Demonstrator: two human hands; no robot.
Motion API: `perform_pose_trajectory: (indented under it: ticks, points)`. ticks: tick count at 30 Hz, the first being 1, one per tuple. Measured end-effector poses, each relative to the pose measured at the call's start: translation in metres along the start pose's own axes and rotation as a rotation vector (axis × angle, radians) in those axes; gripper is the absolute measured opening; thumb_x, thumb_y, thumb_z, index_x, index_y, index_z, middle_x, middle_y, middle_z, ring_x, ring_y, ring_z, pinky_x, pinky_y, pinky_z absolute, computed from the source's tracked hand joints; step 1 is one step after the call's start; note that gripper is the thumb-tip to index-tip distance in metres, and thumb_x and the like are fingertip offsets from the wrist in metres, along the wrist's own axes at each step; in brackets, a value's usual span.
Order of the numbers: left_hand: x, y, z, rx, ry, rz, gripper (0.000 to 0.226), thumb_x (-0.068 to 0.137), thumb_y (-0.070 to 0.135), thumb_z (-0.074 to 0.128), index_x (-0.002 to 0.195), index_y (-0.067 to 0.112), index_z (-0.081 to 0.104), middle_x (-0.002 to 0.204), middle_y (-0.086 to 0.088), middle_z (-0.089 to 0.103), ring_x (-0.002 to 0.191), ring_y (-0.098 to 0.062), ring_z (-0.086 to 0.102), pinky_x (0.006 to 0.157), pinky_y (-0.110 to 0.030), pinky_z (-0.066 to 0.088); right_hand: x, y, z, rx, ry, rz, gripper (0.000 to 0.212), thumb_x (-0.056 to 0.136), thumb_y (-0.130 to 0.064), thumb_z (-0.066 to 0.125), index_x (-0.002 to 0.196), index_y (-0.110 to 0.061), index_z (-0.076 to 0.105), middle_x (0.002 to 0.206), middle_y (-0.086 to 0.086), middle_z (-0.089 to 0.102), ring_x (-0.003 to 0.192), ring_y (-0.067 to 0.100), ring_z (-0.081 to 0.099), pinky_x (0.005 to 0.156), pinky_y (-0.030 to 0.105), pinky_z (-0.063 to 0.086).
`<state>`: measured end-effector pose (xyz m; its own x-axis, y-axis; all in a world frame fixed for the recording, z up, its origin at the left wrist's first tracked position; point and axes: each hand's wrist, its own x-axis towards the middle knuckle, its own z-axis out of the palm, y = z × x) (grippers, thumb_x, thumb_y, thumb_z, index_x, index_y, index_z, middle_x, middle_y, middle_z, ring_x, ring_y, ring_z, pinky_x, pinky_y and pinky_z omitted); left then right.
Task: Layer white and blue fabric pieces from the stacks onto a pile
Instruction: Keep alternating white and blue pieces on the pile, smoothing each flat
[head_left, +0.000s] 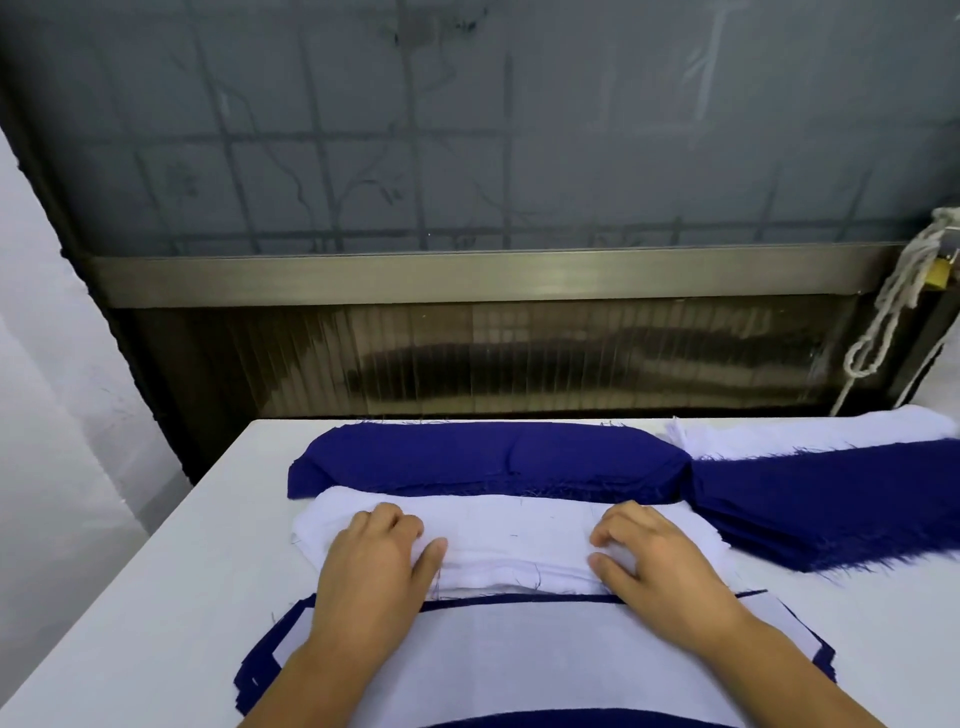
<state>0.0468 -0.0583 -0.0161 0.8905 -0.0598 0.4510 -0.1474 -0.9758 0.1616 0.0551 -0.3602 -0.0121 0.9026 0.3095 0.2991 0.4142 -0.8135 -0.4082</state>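
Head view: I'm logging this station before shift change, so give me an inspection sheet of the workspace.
Surface: white table, loose threads.
Job's things: white stack in the middle, blue stack behind it, layered pile nearest.
Clutter: further blue pieces and white pieces at right.
Grippers: left hand and right hand grip the white stack.
Cables: white rope, padlock.
Surroundings: frosted window.

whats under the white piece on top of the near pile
Blue fabric edges show around the white top piece on the near pile. How many layers lie beneath is hidden, and both forearms cover parts of it.
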Motion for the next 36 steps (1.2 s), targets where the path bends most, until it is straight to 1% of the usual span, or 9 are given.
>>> perform_pose_trajectory:
  ticks: [5,9,12,15,19,26,29,33,36]
  points:
    - [0.0,-0.006,-0.005,0.113,0.014,-0.133,0.06,0.094,0.055,0.027,0.111,0.016,0.07,0.117,-0.004,0.066,0.114,-0.026,0.057,0.102,-0.045,0.041,-0.003,-0.001,0.0,0.003,-0.011,0.012,0.019,0.087,-0.04,0.062,0.104,-0.032,0.061,0.105,-0.025,0.05,0.102,-0.003,0.047,0.093,0.017,0.036]
    - [0.0,0.0,-0.008,0.109,0.057,0.067,0.045,0.086,0.043,0.064,0.125,0.021,0.063,0.135,-0.001,0.057,0.132,-0.025,0.046,0.115,-0.047,0.022,-0.005,-0.002,-0.001,-0.024,-0.025,0.007,0.029,0.082,-0.04,0.062,0.11,-0.034,0.059,0.11,-0.026,0.05,0.105,-0.004,0.045,0.094,0.014,0.034]
    - [-0.004,0.004,-0.006,0.041,0.041,0.252,0.048,0.074,0.036,0.071,0.119,0.021,0.067,0.127,0.004,0.062,0.122,-0.018,0.056,0.11,-0.041,0.028,-0.005,-0.002,-0.001,-0.045,-0.02,0.007,0.026,0.082,-0.034,0.06,0.108,-0.032,0.061,0.109,-0.025,0.053,0.103,-0.002,0.048,0.091,0.014,0.035]
    - [-0.008,0.003,-0.006,-0.051,0.014,0.222,0.042,0.055,0.025,0.086,0.095,0.022,0.075,0.102,0.012,0.07,0.092,-0.007,0.067,0.083,-0.02,0.052,-0.006,-0.001,0.0,-0.053,0.018,-0.005,0.014,0.086,-0.028,0.059,0.098,-0.029,0.065,0.102,-0.025,0.057,0.097,0.001,0.053,0.084,0.015,0.04]
    - [-0.009,-0.001,-0.005,-0.049,0.009,0.183,0.019,0.063,0.009,0.081,0.077,0.019,0.072,0.087,0.012,0.07,0.079,-0.009,0.068,0.063,-0.018,0.053,-0.007,-0.001,0.0,-0.052,0.056,-0.021,0.012,0.092,-0.021,0.057,0.09,-0.029,0.066,0.095,-0.026,0.059,0.091,0.0,0.055,0.08,0.015,0.045]
    - [-0.01,0.001,-0.01,-0.043,-0.037,0.107,0.018,0.069,0.003,0.078,0.068,0.016,0.066,0.069,0.007,0.064,0.06,-0.015,0.06,0.047,-0.03,0.051,-0.008,-0.005,-0.003,0.032,0.124,-0.005,0.016,0.087,-0.011,0.067,0.081,-0.026,0.064,0.088,-0.024,0.06,0.087,-0.001,0.056,0.075,0.017,0.045]
    - [-0.01,0.002,-0.015,-0.11,-0.005,0.095,0.026,0.063,0.0,0.08,0.064,0.019,0.062,0.064,0.011,0.058,0.054,-0.013,0.054,0.042,-0.026,0.045,-0.009,-0.007,-0.006,0.075,0.133,0.024,0.021,0.085,-0.011,0.07,0.076,-0.028,0.061,0.086,-0.022,0.06,0.087,0.004,0.056,0.072,0.019,0.045]
    - [-0.011,0.002,-0.017,-0.221,-0.01,0.059,0.036,0.055,-0.005,0.081,0.068,0.02,0.06,0.066,0.013,0.054,0.058,-0.01,0.05,0.042,-0.025,0.044,-0.01,-0.005,-0.009,0.209,0.114,0.092,0.024,0.086,-0.011,0.069,0.076,-0.031,0.06,0.092,-0.018,0.061,0.094,0.007,0.057,0.078,0.017,0.043]
    - [-0.012,-0.004,-0.013,-0.257,-0.031,0.02,0.026,0.069,0.006,0.078,0.077,0.024,0.062,0.075,0.017,0.056,0.068,-0.006,0.051,0.052,-0.024,0.047,-0.012,-0.006,-0.011,0.284,0.135,0.085,0.026,0.088,-0.005,0.063,0.081,-0.03,0.063,0.096,-0.016,0.062,0.096,0.008,0.059,0.081,0.013,0.041]
